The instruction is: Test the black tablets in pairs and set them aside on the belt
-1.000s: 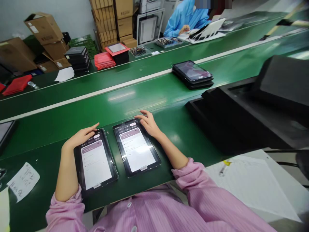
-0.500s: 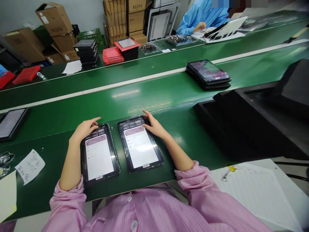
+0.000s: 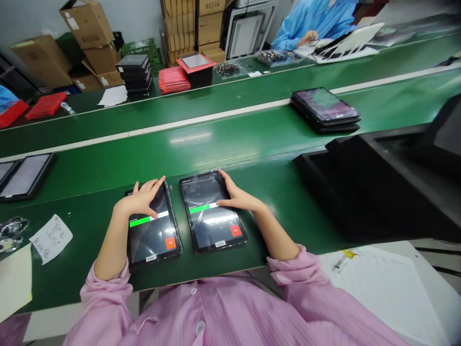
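Note:
Two tablets lie side by side, screens up, on the green bench in front of me. Over the upper part of the left tablet (image 3: 151, 242) is my left hand (image 3: 142, 198), its fingers spread and the thumb at the screen near a green and white bar. My right hand (image 3: 234, 193) rests at the right edge of the right tablet (image 3: 209, 228). Its fingers reach the top corner, and the thumb lies on the screen beside a similar bar. Both screens are dark with a red-orange box low on the right. Neither tablet is lifted.
A stack of tablets (image 3: 326, 108) sits on the green belt (image 3: 216, 139) ahead. Black foam-like blocks (image 3: 374, 187) fill the right side. More tablets (image 3: 27, 178) and a handwritten note (image 3: 51, 239) are at left. Across the line, a person in blue sleeves (image 3: 300, 24) works.
Both screens have switched from white pages with menu tiles to dark displays with green bars. My thumbs have moved lower on the screens, and the left fingers have spread. The view has shifted slightly.

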